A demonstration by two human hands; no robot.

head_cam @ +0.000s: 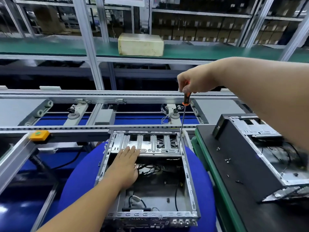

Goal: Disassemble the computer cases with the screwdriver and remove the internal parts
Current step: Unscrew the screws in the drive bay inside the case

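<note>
Shelves stand behind the open computer case (187, 166) on a blue cushion (203, 174). Right hand (196, 82) grips the screwdriver (184, 118) — straight up, tip at the case's far right corner. Left hand (126, 162) lies flat on its metal plate (150, 144).

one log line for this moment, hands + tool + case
step: unscrewing drive bracket | right hand: grips screwdriver, tip at bracket's right edge | left hand: flat on bracket | open case: on blue cushion

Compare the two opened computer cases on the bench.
The near case sits on a blue cushion, the left hand pressing its drive bracket; the right case sits untouched on a black mat. The screwdriver works only the near case. Both are lidless.
</note>
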